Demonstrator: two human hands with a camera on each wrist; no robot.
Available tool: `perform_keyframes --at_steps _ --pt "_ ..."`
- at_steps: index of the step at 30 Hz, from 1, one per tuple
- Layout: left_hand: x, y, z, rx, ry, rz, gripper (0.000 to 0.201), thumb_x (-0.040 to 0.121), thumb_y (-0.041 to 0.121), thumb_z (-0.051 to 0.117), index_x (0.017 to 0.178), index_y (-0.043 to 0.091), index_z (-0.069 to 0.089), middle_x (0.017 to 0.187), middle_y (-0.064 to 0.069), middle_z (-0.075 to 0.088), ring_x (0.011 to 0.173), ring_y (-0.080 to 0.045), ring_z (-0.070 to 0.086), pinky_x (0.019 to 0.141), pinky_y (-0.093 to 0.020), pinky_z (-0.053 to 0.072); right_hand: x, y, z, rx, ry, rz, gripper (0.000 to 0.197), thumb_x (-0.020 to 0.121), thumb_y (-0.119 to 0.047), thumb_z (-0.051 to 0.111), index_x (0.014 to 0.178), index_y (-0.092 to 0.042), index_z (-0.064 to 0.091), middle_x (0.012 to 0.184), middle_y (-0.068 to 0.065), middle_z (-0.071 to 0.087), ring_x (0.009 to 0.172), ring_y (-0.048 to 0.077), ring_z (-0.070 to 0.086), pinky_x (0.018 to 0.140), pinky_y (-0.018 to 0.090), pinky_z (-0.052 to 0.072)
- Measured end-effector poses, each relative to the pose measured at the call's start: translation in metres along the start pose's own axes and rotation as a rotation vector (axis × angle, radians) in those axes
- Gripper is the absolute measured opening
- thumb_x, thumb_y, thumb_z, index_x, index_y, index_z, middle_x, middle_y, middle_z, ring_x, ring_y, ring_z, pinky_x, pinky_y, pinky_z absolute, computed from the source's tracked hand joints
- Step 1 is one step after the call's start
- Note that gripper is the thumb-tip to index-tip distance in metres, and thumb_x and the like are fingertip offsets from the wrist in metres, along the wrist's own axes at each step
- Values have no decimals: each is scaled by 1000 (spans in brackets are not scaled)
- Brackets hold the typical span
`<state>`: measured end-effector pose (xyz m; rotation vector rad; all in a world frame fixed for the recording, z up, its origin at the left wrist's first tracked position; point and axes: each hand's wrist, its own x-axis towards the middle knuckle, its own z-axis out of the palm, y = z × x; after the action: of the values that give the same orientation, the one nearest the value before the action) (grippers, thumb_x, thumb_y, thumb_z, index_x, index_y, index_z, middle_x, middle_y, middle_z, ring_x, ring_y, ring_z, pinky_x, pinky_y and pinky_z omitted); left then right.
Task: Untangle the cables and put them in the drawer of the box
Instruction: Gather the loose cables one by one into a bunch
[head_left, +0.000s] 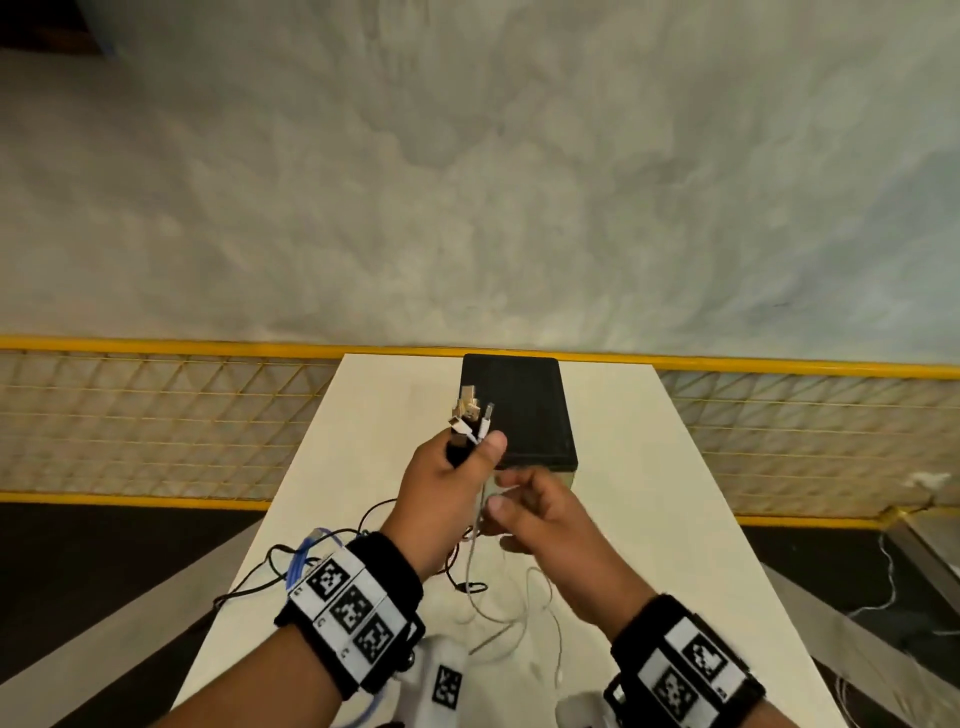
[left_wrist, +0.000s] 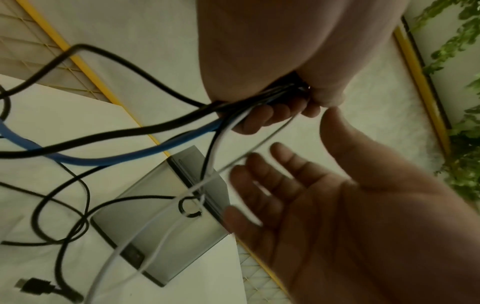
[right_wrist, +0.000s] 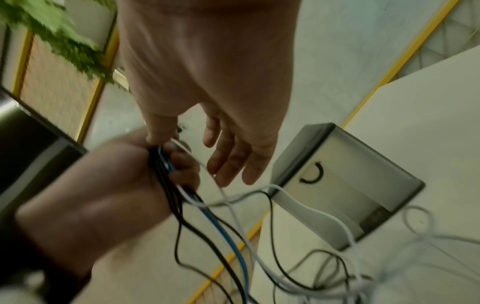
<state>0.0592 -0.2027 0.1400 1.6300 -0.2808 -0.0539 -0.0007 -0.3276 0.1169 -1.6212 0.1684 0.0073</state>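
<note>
1. left hand (head_left: 447, 488) is fisted round a bunch of cables (left_wrist: 145, 142) near their plug ends, and the connectors (head_left: 470, 413) stick up out of the top of the fist. i reckon gathering the ends like that is the point: the loose lengths hang down free and the knots show up.

2. in the bunch i can make out a blue cable (left_wrist: 85, 158), a couple of black ones and some thin white ones. from the fist they drop to the white table (head_left: 649, 467) and sprawl in loops in front of the person.

3. right hand (head_left: 540, 512) is just beside and below the left, palm open and fingers spread loosely, holding nothing. one thin white cable (right_wrist: 226, 201) runs right past its fingertips (right_wrist: 224, 179); can't tell if they touch it. looks like it's lining up to strip one strand out.

4. the box (head_left: 517, 410) sits on the table just past both hands, black top, its pale drawer front (right_wrist: 345, 185) with a ring pull (right_wrist: 313, 172) facing the person. drawer looks closed, nothing in it yet.

5. so the tangle is below and behind the grip, box ahead. untangling's barely started imo.
</note>
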Motion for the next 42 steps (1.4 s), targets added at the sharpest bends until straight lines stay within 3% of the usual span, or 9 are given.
perform_keyframes --at_steps 4,9,13,19,23,26,30,35,42 --pt "-8 -5 -2 -41 23 -91 38 93 43 60 72 11 57 57 3 44 54 -17 40 59 -33 36 -1 19 21 -278 -62 -50 34 74 -41 72 90 -14 59 78 3 64 68 10 58 64 36 49" --pt "-1 16 -17 -168 118 -85 39 99 37 51 69 15 60 57 1 57 52 -16 51 58 -33 43 0 25 18 -304 -234 -22 22 84 -26 68 72 -15 53 66 6 67 62 19 68 62 32 51" --pt "30 55 -62 -476 280 -33 31 99 34 54 70 24 52 48 7 37 39 -10 31 43 -22 28 -12 54 -12 -614 -463 135 22 84 -29 65 71 -24 48 65 -5 60 63 11 64 71 32 51" --pt "49 92 -115 -336 531 177 29 88 34 63 68 26 44 53 5 32 43 -12 26 44 -25 21 -36 127 -76 -685 -282 420 20 81 -34 67 77 -20 52 79 -2 58 67 14 62 65 27 57" --pt "25 61 -67 155 229 138 19 84 29 75 78 28 56 61 8 45 51 -12 41 52 -29 37 -27 121 -68 -568 -86 346 15 84 -29 63 81 -14 58 67 3 65 62 28 71 69 34 57" --pt "-10 18 -16 257 -162 58 19 80 18 78 81 32 66 74 16 67 68 8 62 67 -11 45 -12 85 -43 -531 -82 189 15 95 -24 54 89 -14 63 61 -2 63 55 15 66 63 27 52" --pt "-29 -23 6 380 -391 -13 16 76 32 74 83 43 65 86 13 67 84 -4 66 78 -25 54 1 49 -24 -669 -204 61 23 88 -9 53 70 -23 55 63 -6 59 52 4 55 51 18 43" --pt "-37 -26 5 397 -387 -46 20 69 43 75 85 36 65 90 6 70 83 -4 66 73 -18 51 3 49 -21 -1033 -90 -62 26 82 -24 43 96 -27 64 91 -2 70 83 20 66 68 35 53" --pt "-39 -33 -10 496 -321 -185 15 76 12 74 81 23 65 75 9 66 71 -9 61 67 -23 46 6 56 -30 -998 29 -59 3 85 -33 56 82 -33 55 79 -9 59 75 15 55 55 22 38"
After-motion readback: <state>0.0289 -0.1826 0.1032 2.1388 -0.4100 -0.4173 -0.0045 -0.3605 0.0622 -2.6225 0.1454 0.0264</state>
